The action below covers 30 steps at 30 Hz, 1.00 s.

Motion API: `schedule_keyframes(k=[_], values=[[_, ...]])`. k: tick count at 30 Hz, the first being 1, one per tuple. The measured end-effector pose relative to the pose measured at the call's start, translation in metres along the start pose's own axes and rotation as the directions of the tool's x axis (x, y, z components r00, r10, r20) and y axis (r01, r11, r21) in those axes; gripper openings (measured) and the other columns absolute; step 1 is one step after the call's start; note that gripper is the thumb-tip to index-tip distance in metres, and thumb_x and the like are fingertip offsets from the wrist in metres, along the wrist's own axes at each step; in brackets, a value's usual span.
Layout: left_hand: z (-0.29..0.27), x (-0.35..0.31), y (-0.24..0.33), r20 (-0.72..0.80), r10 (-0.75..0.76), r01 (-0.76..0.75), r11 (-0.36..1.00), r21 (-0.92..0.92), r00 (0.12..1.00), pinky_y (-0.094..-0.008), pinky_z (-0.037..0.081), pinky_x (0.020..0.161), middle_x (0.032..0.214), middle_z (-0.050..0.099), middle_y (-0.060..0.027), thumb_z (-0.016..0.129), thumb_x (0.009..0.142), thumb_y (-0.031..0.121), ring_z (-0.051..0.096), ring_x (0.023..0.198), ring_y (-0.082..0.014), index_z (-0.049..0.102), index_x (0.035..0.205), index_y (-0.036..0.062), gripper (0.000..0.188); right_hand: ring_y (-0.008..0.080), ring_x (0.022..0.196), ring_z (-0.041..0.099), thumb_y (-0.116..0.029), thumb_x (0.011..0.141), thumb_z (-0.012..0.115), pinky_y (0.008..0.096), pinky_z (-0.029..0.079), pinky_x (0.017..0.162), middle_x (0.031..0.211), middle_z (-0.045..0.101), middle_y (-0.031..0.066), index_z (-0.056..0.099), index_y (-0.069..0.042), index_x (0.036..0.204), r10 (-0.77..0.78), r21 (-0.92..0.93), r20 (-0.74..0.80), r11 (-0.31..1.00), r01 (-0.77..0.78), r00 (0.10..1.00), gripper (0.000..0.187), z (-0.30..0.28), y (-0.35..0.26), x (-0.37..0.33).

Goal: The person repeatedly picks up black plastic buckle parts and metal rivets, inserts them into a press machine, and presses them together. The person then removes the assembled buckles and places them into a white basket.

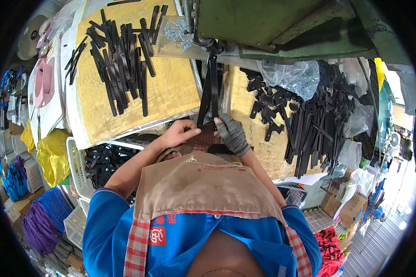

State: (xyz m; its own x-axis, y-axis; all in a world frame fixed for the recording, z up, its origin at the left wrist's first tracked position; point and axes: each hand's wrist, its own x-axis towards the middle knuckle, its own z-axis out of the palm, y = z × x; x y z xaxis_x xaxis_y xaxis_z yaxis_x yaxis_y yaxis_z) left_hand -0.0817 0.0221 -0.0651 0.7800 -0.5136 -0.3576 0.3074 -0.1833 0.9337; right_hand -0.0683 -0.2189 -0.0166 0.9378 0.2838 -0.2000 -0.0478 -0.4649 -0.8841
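Two long flat black bars hang down from the head of a green machine (282, 27), meeting at the top and spreading into a narrow V. My bare left hand (181, 133) is closed, thumb and fingertips at the lower end of the left black bar (206, 104). On the other side, my right hand (233, 135), in a grey glove, grips the lower end of the right black bar (214, 85). The upper ends of both bars sit under the machine's metal tip (212, 45). Part of the right hand's fingers is hidden behind the bar.
Loose black bars (120, 64) lie piled on the left yellow board (166, 92). Small black brackets (263, 99) and longer black strips (309, 134) cover much of the right board. A clear tray of small shiny rivet-like pieces (178, 34) stands beside the machine. A white basket (78, 173) of black parts is below left.
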Motion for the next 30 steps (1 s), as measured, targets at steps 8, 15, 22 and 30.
schedule_keyframes(k=[8,15,22,30], values=[[-0.098,0.119,0.136,-0.415,0.588,-0.256,0.740,0.622,0.694,-0.0320,0.045,0.059,0.073,0.063,-0.0116,0.066,0.090,0.027,0.056,0.063,-0.0174,0.064,0.093,-0.0035,0.030,0.0373,0.075,0.062,-0.026,0.089,0.068,0.0391,0.051,0.069,0.084,0.063,0.0198,0.062,0.000,0.105,-0.067,-0.081,0.167,0.993,0.081,0.984,0.031,-0.014,0.010,-0.012],[-0.108,0.208,0.163,-0.156,0.385,0.027,0.321,0.947,0.910,-0.0316,0.046,0.063,0.077,0.065,-0.0131,0.063,0.090,0.020,0.059,0.066,-0.0189,0.063,0.096,-0.0045,0.025,0.0166,0.096,0.061,-0.030,0.088,0.071,0.0302,0.049,0.086,0.106,0.068,0.0087,0.063,0.000,0.115,0.046,0.232,-0.061,0.972,-0.030,0.997,0.042,0.001,0.001,0.031],[-0.101,0.221,0.159,-0.126,0.379,0.029,0.250,0.968,0.917,-0.0307,0.047,0.065,0.078,0.066,-0.0129,0.062,0.091,0.018,0.059,0.069,-0.0182,0.062,0.098,-0.0047,0.024,0.0122,0.085,0.063,-0.016,0.087,0.071,0.0266,0.050,0.079,0.093,0.070,0.0032,0.068,-0.001,0.105,0.154,0.656,0.119,0.729,-0.194,0.981,0.023,0.009,-0.028,0.053],[-0.098,0.228,0.154,-0.098,0.434,-0.012,0.244,0.970,0.896,-0.0297,0.047,0.068,0.080,0.067,-0.0126,0.061,0.091,0.016,0.060,0.072,-0.0174,0.061,0.101,-0.0050,0.024,0.0143,0.086,0.065,-0.011,0.087,0.070,0.0269,0.054,0.079,0.097,0.067,0.0039,0.064,0.000,0.111,0.202,0.606,0.153,0.754,-0.253,0.967,0.027,0.009,-0.019,0.046]])
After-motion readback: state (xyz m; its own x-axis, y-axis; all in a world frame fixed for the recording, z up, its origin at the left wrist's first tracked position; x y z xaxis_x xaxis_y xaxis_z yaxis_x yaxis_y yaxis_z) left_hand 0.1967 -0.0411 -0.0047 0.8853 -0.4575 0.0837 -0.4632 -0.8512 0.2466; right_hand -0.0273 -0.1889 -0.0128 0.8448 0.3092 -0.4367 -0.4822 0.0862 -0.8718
